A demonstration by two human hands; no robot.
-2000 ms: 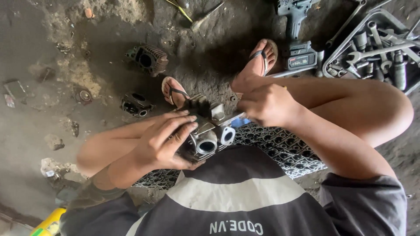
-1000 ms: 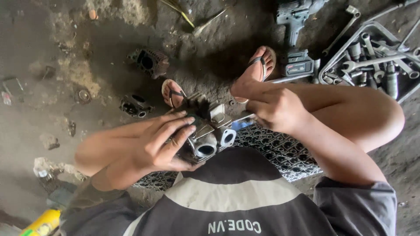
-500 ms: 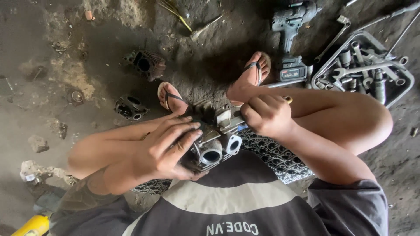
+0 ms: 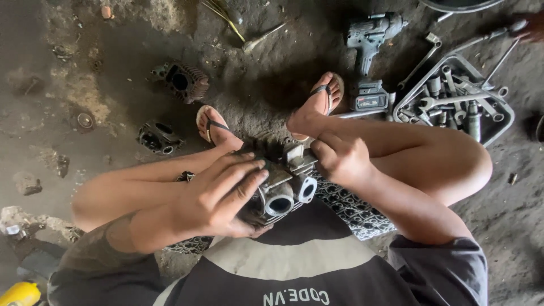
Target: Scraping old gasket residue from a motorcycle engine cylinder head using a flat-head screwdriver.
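From the head view, your left hand [image 4: 218, 195] is spread wide and laid flat over the grey metal engine part [image 4: 280, 190], fingers [image 4: 249, 175] stretched across its top and thumb curled underneath, so it clamps the part from the left. Your right hand [image 4: 340, 158] is closed into a tight fist against the part's upper right corner; whatever sits inside that fist is hidden, so you cannot tell what it grips. The engine part rests over your lap between your knees, two round ports facing the camera, above a black-and-white patterned low seat [image 4: 354, 209].

Your shirt carries a pale band with light lettering at the bottom edge of the frame. A yellow container [image 4: 20, 294] peeks in at the lower left corner.

On the dirt floor [image 4: 85, 85], two dark finned engine pieces [image 4: 181, 82] [image 4: 157, 137] lie left of your sandalled feet. A grey cordless impact driver [image 4: 371, 42] lies beyond your right foot, with a tray of wrenches [image 4: 453, 102] just beside it. Nothing lies between your hands and the part
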